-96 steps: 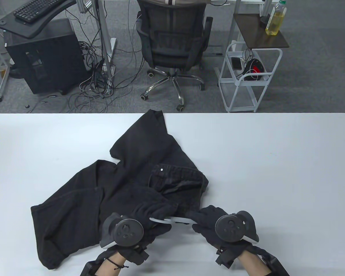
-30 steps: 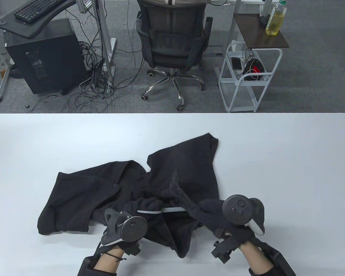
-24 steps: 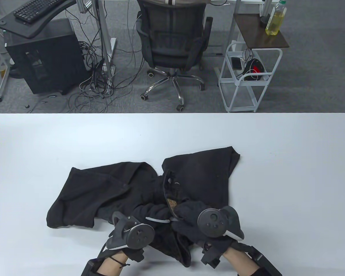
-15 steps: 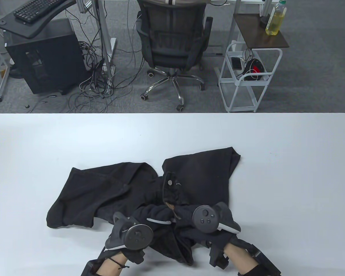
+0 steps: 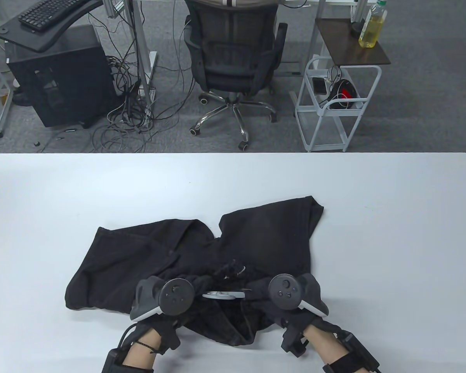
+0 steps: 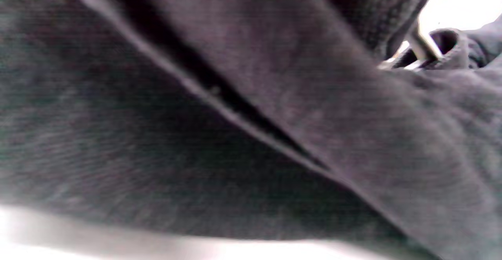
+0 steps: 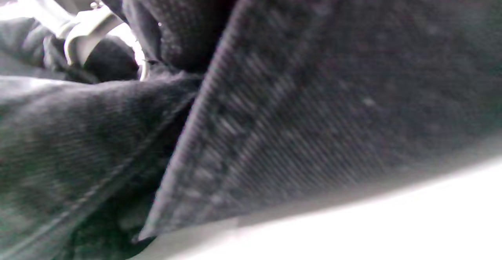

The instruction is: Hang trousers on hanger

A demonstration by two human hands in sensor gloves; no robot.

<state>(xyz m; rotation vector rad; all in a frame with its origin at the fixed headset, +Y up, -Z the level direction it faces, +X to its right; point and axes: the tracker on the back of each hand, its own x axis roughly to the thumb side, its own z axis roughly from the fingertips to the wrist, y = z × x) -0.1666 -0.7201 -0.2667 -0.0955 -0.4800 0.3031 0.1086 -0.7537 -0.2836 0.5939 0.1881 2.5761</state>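
Observation:
Black trousers (image 5: pixel 264 233) lie crumpled on the white table (image 5: pixel 392 233), one leg pointing left, the other up and right, the waist bunched at the near edge. A white hanger (image 5: pixel 223 295) shows as a short bar between my hands, the rest buried in the waist. My left hand (image 5: pixel 192 288) grips the hanger's left end with cloth around it. My right hand (image 5: pixel 258 291) grips the waist cloth at the hanger's right end. Dark fabric (image 6: pixel 235 134) fills the left wrist view, with a bit of hanger (image 6: pixel 421 46) at top right. The right wrist view shows the waist seam (image 7: pixel 219 115) and hanger (image 7: pixel 82 26).
The table's near edge runs just below the bunched waist. Bare table surface lies left, right and behind the trousers. Beyond the far edge stand an office chair (image 5: pixel 233 58) and a white wire cart (image 5: pixel 336 105) on the floor.
Over three seconds the trousers were dragged right and nearer. In the last half second the waistband with its button sank down by the hanger and my hands moved slightly apart.

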